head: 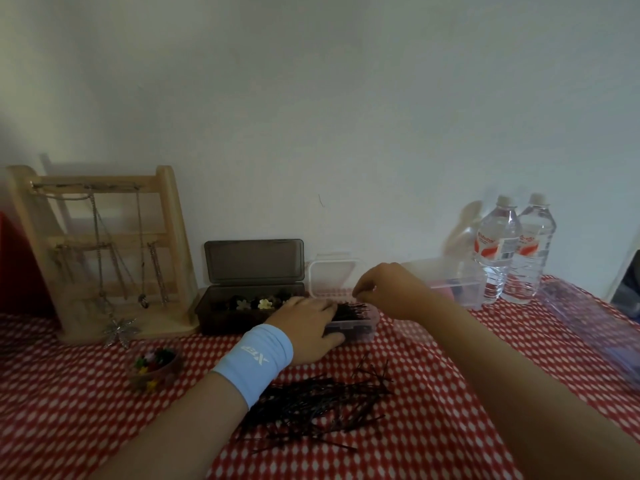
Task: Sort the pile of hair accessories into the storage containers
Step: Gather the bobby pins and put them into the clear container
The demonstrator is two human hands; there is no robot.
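Steadying the small clear box [349,329] mid-frame, your left hand [306,322] lies flat against it; your right hand [388,292] pinches hairpins above. Release crooked and they may spill toward the pin pile [311,407] on the worktop [450,393] below.

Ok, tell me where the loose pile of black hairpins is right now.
In the head view, the hairpin pile lies on the red checked tablecloth, near the front, between the two forearms and just in front of the small clear box.
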